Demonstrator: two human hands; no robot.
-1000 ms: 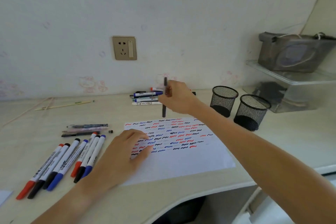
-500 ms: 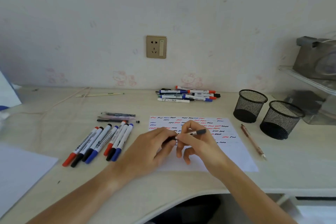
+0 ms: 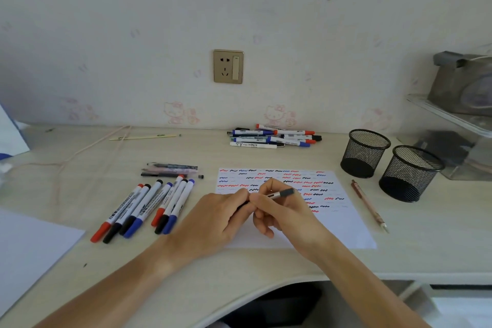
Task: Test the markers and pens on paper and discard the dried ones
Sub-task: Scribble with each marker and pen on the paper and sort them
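Pen with a slim black barrel, silver band and grey end (image 3: 279, 193): it lies nearly level above the white sheet of paper covered in red, blue and black squiggles (image 3: 343, 224), gripped at both ends. The right hand (image 3: 286, 214) pinches its middle between thumb and curled fingers, grey end poking out to the right; the left hand (image 3: 221, 217) curls its fingertips round the dark end on the left. The two hands touch over the sheet's left half.

Left of the grip, a fan of white whiteboard markers with red, black and blue caps (image 3: 149, 208) lies well apart from the left wrist, and a few thin pens (image 3: 170, 170) sit just beyond them. Between fan and left hand is a strip of bare desk. Straight beyond the grip, near the wall, a loose heap of markers and pens (image 3: 274, 137) is stacked. Right of the grip, past the sheet's right edge, a brown slim pen (image 3: 368, 205) lies on the pale wooden desk (image 3: 439, 237), apart from the paper. Farther right and beyond stand two black wire-mesh cups (image 3: 388, 162), side by side, nearly touching.

The sheet's near edge stops short of the desk's curved front edge, which runs under both forearms. Another white sheet (image 3: 29, 250) lies at the far left near corner.
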